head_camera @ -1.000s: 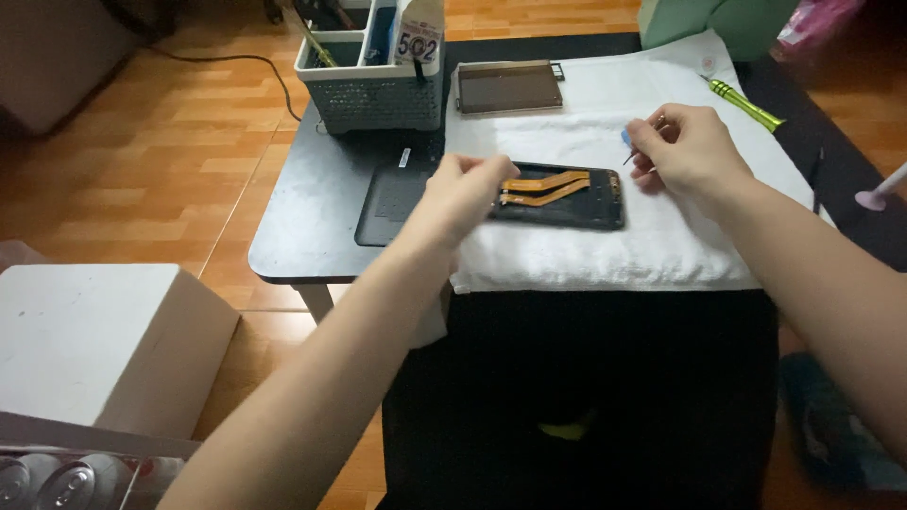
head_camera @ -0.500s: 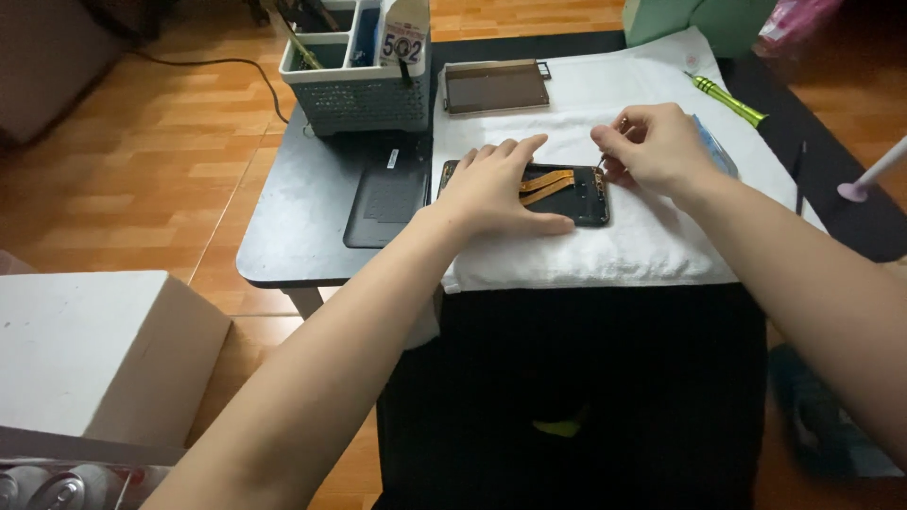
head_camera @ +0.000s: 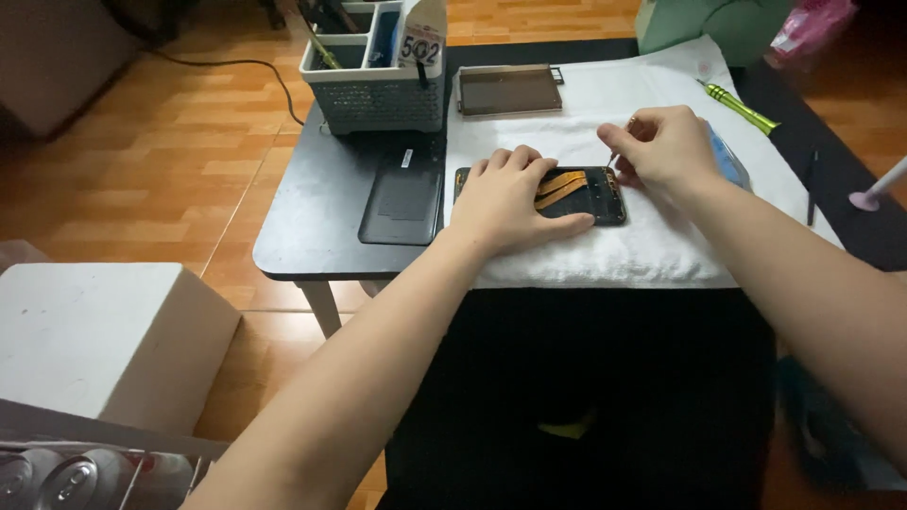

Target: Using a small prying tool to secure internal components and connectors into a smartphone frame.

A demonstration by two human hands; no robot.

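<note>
A black table (head_camera: 312,227) is being covered on its right part by a white towel (head_camera: 652,246). At the table's far edge a grey slotted basket (head_camera: 373,94) is being kept, with a flat brown tray (head_camera: 507,90) just beside it on the towel. A dark back cover (head_camera: 402,198) is lying on the bare table, left of the towel. An opened phone (head_camera: 590,194) with orange ribbon cables is lying on the towel's middle. It is being pressed down by the left hand (head_camera: 505,198), whose grip is spread flat over the phone's left part. A thin tool (head_camera: 621,142) is being pinched in the grip of the right hand (head_camera: 666,151), just above the phone's right end. A green screwdriver (head_camera: 739,106) is lying well apart, at the towel's far right.
</note>
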